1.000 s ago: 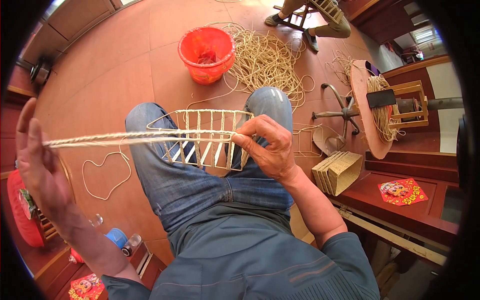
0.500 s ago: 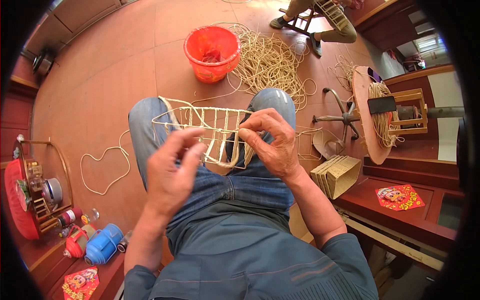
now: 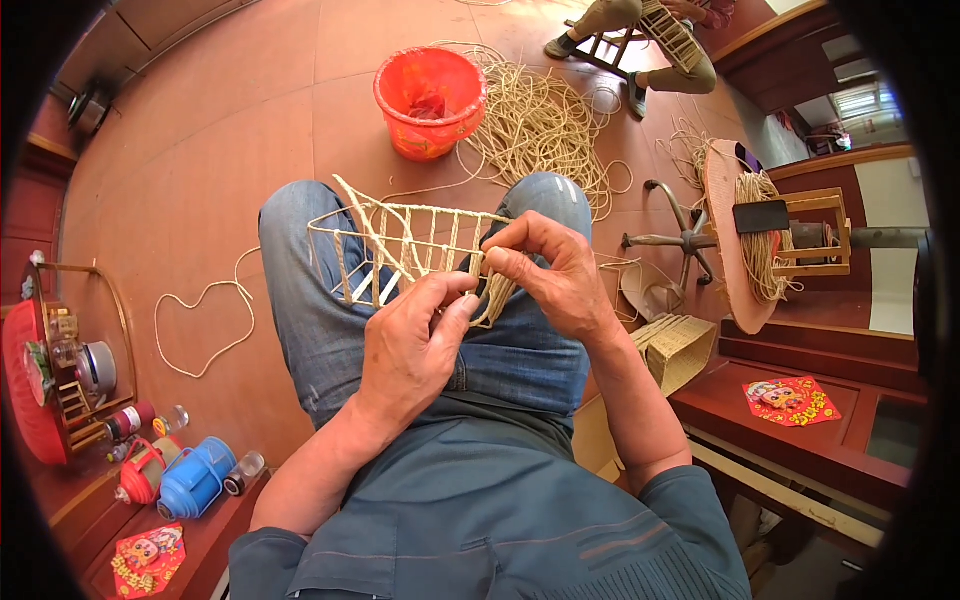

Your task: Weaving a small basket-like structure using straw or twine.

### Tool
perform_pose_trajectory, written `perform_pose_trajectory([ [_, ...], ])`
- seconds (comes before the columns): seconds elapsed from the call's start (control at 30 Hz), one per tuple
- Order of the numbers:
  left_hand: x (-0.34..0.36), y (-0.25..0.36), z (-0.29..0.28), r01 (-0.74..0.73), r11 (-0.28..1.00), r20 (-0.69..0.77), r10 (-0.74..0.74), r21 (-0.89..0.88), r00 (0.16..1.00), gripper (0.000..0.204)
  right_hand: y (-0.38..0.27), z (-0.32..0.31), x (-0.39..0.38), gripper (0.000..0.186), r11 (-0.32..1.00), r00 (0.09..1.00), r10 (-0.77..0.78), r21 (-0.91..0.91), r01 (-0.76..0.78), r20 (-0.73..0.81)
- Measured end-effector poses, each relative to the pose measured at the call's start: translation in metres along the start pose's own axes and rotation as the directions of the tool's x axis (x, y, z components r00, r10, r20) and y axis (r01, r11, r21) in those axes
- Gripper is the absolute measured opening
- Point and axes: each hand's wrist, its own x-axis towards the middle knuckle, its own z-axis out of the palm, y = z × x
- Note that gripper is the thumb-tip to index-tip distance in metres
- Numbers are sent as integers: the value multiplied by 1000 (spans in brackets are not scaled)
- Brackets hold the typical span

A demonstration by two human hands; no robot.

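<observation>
An openwork frame (image 3: 405, 208), with thin bars partly wrapped in pale twisted cord, rests across my thighs. A loose strand of cord (image 3: 378, 240) slants over it from the upper left toward my fingers. My left hand (image 3: 408, 340) is closed, thumb and forefinger pinching the cord beside the frame's right end. Close by, my right hand (image 3: 558, 275) grips that end of the frame between thumb and fingertips. A bundle of cord hangs below the right fingers. The exact spot where the left fingertips meet the cord is partly hidden.
Ahead stands a red bucket (image 3: 428, 105) beside a big heap of cord (image 3: 540, 130). A person (image 3: 690, 75) sits beyond. To the right are a round-topped stand (image 3: 725, 240) and woven baskets (image 3: 680, 350). Left are a blue jug (image 3: 200, 480) and a red tray (image 3: 30, 380).
My left hand has moved right and closed near the right hand, where it hovered open over the frame before. The frame has tilted, and the loose strand has shifted.
</observation>
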Motion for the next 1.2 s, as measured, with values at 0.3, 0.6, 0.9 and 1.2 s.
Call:
perform_pose_trajectory([
  [0.3,4,2,10,-26,1000,19,26,-9,999,15,7,-6,3,21,995,997,41,89,-46,59],
  [0.6,6,14,-63,304,706,238,-195,-639,952,24,5,6,-8,19,951,968,-229,-236,201,-98],
  [0.9,27,26,-248,-187,634,-235,9,-751,972,22,12,21,-2,16,830,858,-489,-386,402,-159],
  [1.2,48,-1,-214,-128,909,-534,341,396,774,21,3,30,-2,12,928,917,-292,-313,203,-270],
])
